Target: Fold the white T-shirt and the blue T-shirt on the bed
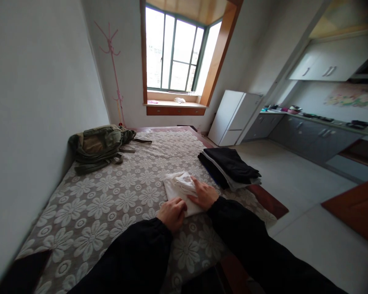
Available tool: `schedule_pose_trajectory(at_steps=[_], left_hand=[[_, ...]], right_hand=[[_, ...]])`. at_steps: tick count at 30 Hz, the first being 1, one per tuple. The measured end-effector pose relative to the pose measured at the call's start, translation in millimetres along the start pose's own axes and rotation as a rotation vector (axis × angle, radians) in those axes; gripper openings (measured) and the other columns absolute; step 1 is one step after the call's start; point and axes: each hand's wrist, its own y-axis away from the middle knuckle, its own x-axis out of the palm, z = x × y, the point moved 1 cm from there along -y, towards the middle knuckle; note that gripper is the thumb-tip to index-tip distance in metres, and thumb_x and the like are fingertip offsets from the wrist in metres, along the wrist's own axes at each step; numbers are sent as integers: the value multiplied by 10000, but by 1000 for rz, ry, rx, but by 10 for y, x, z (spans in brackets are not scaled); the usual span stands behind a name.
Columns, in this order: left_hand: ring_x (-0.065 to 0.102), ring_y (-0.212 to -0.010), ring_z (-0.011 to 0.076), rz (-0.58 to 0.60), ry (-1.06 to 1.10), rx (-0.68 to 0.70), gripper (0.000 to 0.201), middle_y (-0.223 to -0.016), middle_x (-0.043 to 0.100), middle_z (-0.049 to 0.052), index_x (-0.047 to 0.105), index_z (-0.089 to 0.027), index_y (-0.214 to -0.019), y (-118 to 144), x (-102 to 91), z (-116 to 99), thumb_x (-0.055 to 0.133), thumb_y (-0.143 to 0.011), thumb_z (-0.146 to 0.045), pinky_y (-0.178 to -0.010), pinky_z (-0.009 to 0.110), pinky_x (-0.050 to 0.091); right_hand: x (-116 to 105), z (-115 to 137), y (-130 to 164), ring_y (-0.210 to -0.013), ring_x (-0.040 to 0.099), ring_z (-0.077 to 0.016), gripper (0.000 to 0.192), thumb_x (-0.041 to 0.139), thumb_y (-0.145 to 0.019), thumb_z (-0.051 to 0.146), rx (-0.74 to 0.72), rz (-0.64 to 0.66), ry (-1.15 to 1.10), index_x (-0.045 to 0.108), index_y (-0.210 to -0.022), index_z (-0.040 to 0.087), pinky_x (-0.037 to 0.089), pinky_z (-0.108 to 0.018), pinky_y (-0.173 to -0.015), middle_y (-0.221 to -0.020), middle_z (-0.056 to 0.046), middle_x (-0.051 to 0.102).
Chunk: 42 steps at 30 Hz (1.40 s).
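A folded white garment (175,187) lies on the flower-patterned cover (93,241), its exact kind not clear. At its near left edge, my left hand (172,213) has its fingers curled on the fabric. My right hand (205,194) rests on the garment's right side, with the thumb apart from the fingers and the palm partly over the cloth. Just beyond my right hand sits a stack of dark and grey folded clothes (230,165).
An olive-green backpack (101,147) lies against the left wall. Behind the covered surface are a pink coat stand (115,69), a window and a white fridge (228,116). Kitchen cabinets (306,134) line the right. A dark object (27,269) is at the near left corner.
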Motion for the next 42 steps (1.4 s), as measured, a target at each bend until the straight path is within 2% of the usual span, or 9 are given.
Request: schedule_pose_trajectory(at_steps=[4, 7, 9, 15, 22, 28, 31, 35, 42], left_hand=[[635, -981, 198, -10, 1, 5, 197, -1071, 670, 41, 627, -234, -958, 9, -12, -7, 499, -855, -124, -905, 313, 486], [632, -982, 195, -1, 8, 2, 194, -1079, 669, 40, 629, -234, -953, 9, -28, -18, 507, -853, -121, -909, 313, 485], [631, -978, 194, 9, 12, 5, 193, -1081, 668, 41, 631, -233, -957, 7, -32, -22, 513, -850, -123, -904, 314, 486], [628, -984, 197, -1, 16, 7, 195, -1079, 670, 44, 635, -236, -960, 2, -1, 10, 507, -857, -130, -900, 316, 486], [631, -985, 191, -10, 17, 27, 198, -1082, 664, 37, 628, -237, -955, 6, 17, 31, 498, -854, -128, -892, 306, 482], [634, -994, 196, -15, 22, 24, 203, -1080, 669, 36, 624, -238, -953, 8, 6, 12, 491, -852, -121, -896, 310, 480], [636, -990, 195, -16, 20, 28, 195, -1073, 673, 36, 625, -238, -955, 10, 5, 14, 494, -858, -130, -893, 305, 477], [637, -985, 194, -22, 17, 35, 200, -1073, 674, 36, 626, -238, -958, 10, 9, 22, 489, -863, -129, -888, 307, 477], [637, -990, 192, -31, 17, 40, 204, -1080, 675, 27, 628, -247, -957, 7, 29, 27, 501, -856, -123, -894, 304, 479]], right_hand=[[-108, -416, -253, -1096, 641, -341, 543, 736, -707, 306, 293, -115, -459, 613, -1233, 248, 423, -418, -1006, -1003, -90, 734], [-193, -705, -379, -1001, 670, -297, 388, 697, -735, 397, 373, -120, -597, 620, -1075, 226, 496, -409, -936, -926, -70, 726], [-199, -824, -402, -921, 691, -283, 409, 708, -729, 464, 393, -89, -685, 603, -1031, 211, 540, -412, -866, -904, -77, 722], [-80, -927, -388, -662, 635, -194, 763, 899, -476, 362, 364, -25, -859, 460, -1092, 258, 546, -363, -681, -763, 47, 656], [-82, -911, -349, -587, 494, -128, 542, 866, -504, 442, 245, -31, -891, 419, -744, 251, 476, -305, -662, -619, 83, 532], [-120, -917, -212, -732, 605, -250, 301, 787, -592, 391, 167, 15, -799, 563, -485, 223, 485, -458, -878, -567, -20, 573], [-156, -889, -247, -1008, 655, -334, 109, 765, -592, 302, 117, 50, -759, 741, -648, 212, 423, -495, -1055, -873, -72, 734], [-205, -872, -363, -1430, 421, -363, 600, 740, -578, 225, 52, 119, -663, 765, -1178, 209, 217, -469, -1237, -1403, -79, 632], [-362, -906, -330, -1513, 287, -332, 1049, 802, -544, 201, 42, 277, -725, 467, -1537, 249, 175, -424, -1254, -1621, -36, 395]])
